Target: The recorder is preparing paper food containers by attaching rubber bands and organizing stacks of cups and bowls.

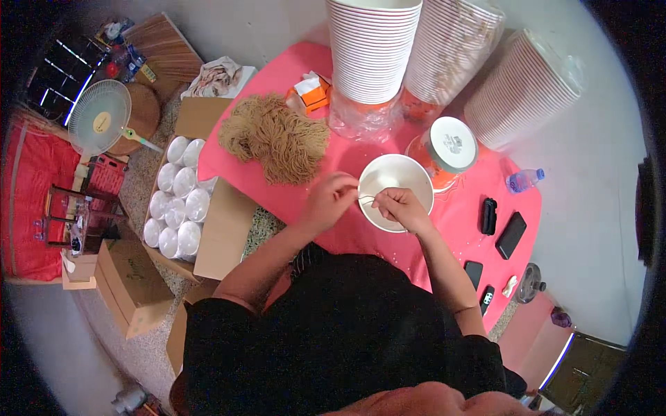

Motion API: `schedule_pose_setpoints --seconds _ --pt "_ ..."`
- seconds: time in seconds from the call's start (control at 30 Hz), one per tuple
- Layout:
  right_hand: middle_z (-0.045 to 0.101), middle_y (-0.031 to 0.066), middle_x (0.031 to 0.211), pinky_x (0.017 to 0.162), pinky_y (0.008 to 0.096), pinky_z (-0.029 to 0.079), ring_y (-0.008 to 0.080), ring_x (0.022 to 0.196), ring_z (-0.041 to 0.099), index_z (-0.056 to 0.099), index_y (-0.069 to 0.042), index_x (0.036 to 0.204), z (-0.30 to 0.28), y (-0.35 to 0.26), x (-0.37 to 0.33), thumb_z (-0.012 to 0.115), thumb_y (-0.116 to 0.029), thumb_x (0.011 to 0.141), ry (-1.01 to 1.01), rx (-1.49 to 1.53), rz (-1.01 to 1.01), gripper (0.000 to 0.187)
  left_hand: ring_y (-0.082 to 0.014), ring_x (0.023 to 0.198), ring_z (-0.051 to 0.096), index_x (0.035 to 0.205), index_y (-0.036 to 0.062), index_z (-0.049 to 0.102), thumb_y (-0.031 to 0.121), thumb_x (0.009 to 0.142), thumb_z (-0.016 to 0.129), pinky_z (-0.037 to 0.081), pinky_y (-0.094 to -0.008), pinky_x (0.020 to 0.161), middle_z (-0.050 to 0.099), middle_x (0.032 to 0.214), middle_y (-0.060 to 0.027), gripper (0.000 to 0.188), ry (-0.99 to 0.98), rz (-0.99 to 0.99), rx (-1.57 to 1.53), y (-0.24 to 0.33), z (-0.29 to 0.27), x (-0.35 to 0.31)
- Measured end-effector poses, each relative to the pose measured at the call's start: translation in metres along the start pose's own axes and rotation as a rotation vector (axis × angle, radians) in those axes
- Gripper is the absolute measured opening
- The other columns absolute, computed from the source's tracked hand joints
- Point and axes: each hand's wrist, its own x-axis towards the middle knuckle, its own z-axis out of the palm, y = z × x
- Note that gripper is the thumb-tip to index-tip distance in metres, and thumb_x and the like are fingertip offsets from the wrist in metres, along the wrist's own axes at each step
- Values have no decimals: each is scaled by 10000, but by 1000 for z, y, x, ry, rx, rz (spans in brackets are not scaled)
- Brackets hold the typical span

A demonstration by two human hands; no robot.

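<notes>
A white paper bucket (pixel 381 171) stands in front of me on the pink table, its mouth facing up. My left hand (pixel 330 202) is at its left rim, thumb and fingers pinched together on a thin cord (pixel 366 199). Over the bucket's near part, my right hand (pixel 402 210) pinches the same cord, which curves across the short gap between my hands. The cord's ends are hidden by my fingers. A heap of brown yarn-like strands (pixel 277 139) lies to the left, beyond my left hand.
Tall stacks of white buckets (pixel 374 52) stand along the table's far side. An upturned bucket (pixel 454 144) is beside mine. A water bottle (pixel 525 180), black case (pixel 489 216) and phone (pixel 511 235) lie right. An open carton of clear-lidded cups (pixel 225 229) sits left.
</notes>
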Motion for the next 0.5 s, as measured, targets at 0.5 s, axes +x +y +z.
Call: schedule_pose_setpoints --seconds 0.5 --pt "500 -26 648 526 187 347 36 595 443 605 -21 966 7 -85 -45 512 -67 892 -116 -123 -258 128 -92 642 561 875 -11 600 138 846 569 451 -226 592 620 735 -45 155 -157 -475 -350 -14 10 3"
